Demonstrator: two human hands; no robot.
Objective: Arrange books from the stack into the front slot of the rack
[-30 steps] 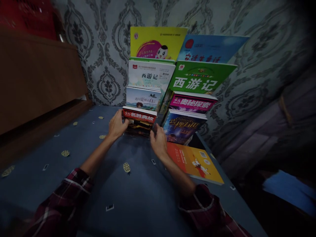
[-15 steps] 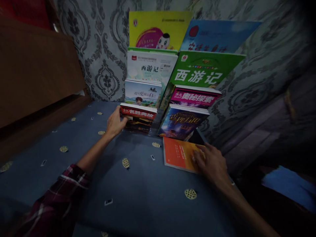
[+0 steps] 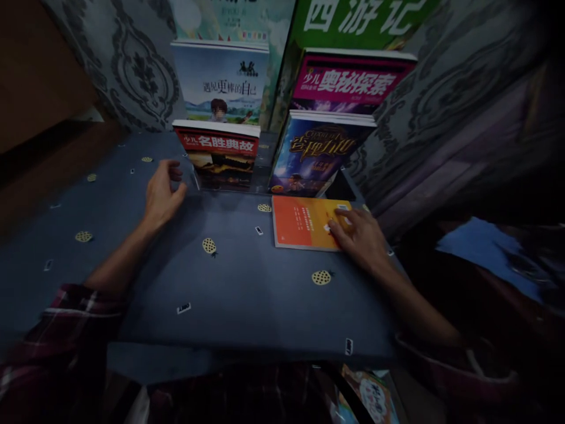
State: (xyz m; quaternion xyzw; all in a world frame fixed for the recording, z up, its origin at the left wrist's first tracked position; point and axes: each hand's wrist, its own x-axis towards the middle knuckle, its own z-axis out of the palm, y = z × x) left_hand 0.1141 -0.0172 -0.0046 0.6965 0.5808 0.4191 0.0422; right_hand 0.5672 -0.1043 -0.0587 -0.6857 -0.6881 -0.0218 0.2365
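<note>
My left hand [image 3: 163, 197] is held in the air with fingers apart and loosely curved, just left of a red-topped book [image 3: 223, 154] that leans upright in the left stack. It no longer touches that book. My right hand [image 3: 362, 238] lies on the right end of an orange and yellow book [image 3: 304, 222], which rests flat on the blue cloth. Its fingers are spread over the cover, hiding part of it. Right behind the flat book stands a dark blue book [image 3: 322, 154] with gold lettering.
Behind these, tiered upright, are a light-blue book [image 3: 225, 79], a magenta book [image 3: 353, 82] and a green book [image 3: 366, 20]. The patterned cloth [image 3: 247, 288] covers the table. A wooden panel [image 3: 39, 76] stands left. Below the front edge lies another book [image 3: 373, 397].
My left hand has let go of the red-topped book and drawn back to the left. The right hand stays on the orange book. The view has tilted downward.
</note>
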